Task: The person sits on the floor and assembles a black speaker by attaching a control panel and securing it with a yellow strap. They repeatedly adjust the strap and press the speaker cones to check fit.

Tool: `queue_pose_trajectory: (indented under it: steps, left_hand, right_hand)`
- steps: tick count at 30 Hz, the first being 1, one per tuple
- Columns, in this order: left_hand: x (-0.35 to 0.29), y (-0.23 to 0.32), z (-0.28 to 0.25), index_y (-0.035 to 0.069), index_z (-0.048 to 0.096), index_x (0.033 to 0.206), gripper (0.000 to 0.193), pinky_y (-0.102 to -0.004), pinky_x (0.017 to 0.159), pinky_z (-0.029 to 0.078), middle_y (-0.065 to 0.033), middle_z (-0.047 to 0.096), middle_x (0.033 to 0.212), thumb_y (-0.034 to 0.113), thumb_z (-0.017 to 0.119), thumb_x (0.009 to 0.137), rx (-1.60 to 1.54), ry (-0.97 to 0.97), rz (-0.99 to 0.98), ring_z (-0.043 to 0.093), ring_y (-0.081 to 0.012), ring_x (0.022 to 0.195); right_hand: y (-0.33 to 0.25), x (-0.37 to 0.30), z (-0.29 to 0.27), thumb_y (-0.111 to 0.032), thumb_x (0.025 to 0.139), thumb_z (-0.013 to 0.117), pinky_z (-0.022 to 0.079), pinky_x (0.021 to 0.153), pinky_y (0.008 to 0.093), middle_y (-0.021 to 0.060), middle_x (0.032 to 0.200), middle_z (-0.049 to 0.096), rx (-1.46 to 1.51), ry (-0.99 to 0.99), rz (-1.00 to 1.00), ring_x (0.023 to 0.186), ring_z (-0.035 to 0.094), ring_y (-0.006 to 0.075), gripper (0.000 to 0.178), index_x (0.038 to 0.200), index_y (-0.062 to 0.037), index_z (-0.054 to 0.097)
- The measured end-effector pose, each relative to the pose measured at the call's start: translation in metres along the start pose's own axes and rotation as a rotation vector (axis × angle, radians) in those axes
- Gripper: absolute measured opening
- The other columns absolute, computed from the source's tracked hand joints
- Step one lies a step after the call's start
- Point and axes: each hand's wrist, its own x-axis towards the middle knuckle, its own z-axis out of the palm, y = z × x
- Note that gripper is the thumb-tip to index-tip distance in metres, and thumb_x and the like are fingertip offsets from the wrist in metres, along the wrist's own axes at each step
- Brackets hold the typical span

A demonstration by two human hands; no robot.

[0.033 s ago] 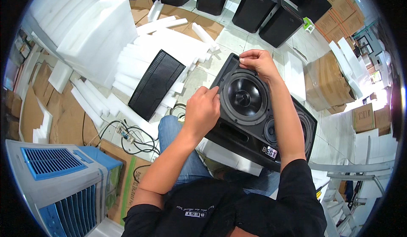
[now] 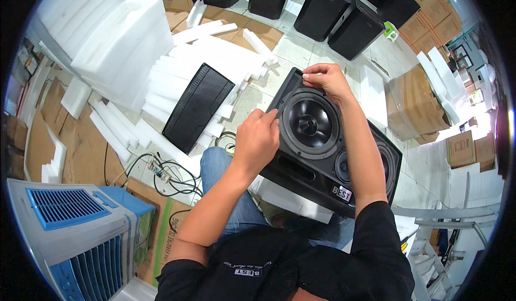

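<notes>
A black loudspeaker [image 2: 309, 175] lies tilted across my lap, its front open to view without a grille. Its large round cone [image 2: 308, 122] sits near the far left end, with a smaller driver [image 2: 342, 164] beside it and another cone partly behind my right forearm. My left hand [image 2: 257, 141] is closed at the cabinet's left edge, its fingertips against the rim. At the far corner, the thumb and fingers of my right hand [image 2: 326, 80] are pinched together; whatever they hold is too small to make out. A black perforated grille panel [image 2: 199, 107] rests on white foam to the left.
White foam strips [image 2: 207, 59] and a big foam block [image 2: 121, 53] fill the far left. Cables [image 2: 177, 174] lie by my left knee, near a blue-grey air cooler [image 2: 80, 225]. More black speakers [image 2: 322, 11] stand at the back. A cardboard box [image 2: 414, 104] is on the right.
</notes>
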Motion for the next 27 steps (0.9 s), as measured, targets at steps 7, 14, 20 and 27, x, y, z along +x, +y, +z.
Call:
queue_pose_trajectory:
  steps: [7, 14, 20, 27]
  left_hand:
    - [0.041, -0.008, 0.014, 0.0, 0.078, 0.101, 0.022, -0.0453, 0.073, 0.056, -0.0226, 0.073, 0.082, 0.017, 0.072, 0.088, 0.093, -0.109, -0.074, 0.072, -0.0394, 0.078]
    - [0.058, -0.013, 0.02, 0.0, 0.078, 0.093, 0.019, -0.0477, 0.078, 0.057, -0.0235, 0.073, 0.084, 0.016, 0.07, 0.088, 0.035, -0.145, -0.113, 0.072, -0.0419, 0.081]
    - [0.053, -0.016, 0.024, 0.0, 0.078, 0.09, 0.019, -0.0465, 0.074, 0.057, -0.0226, 0.073, 0.081, 0.016, 0.069, 0.086, 0.018, -0.119, -0.131, 0.072, -0.0401, 0.075]
    - [0.051, -0.019, 0.029, 0.0, 0.079, 0.091, 0.021, -0.0418, 0.072, 0.058, -0.0215, 0.073, 0.078, 0.019, 0.071, 0.085, 0.022, -0.091, -0.138, 0.073, -0.0366, 0.072]
  right_hand:
    - [0.009, 0.041, -0.002, -0.001, 0.081, 0.076, 0.054, 0.066, 0.027, 0.0052, 0.078, 0.074, -0.669, 0.057, -0.301, 0.07, 0.068, 0.0104, 0.026, 0.106, 0.0012, 0.075]
    - [0.011, 0.044, 0.015, -0.003, 0.074, 0.078, 0.055, 0.067, 0.032, 0.0106, 0.076, 0.074, -0.815, 0.217, -0.407, 0.069, 0.072, 0.0195, 0.026, 0.098, -0.0009, 0.067]
    - [0.004, 0.042, 0.028, -0.001, 0.072, 0.073, 0.057, 0.079, 0.043, 0.0173, 0.08, 0.073, -0.856, 0.239, -0.383, 0.08, 0.073, 0.0354, 0.027, 0.098, -0.0013, 0.065]
    - [0.01, 0.054, 0.025, 0.001, 0.068, 0.079, 0.057, 0.075, 0.039, 0.0161, 0.079, 0.073, -1.009, 0.253, -0.445, 0.077, 0.074, 0.0312, 0.033, 0.097, -0.0006, 0.064]
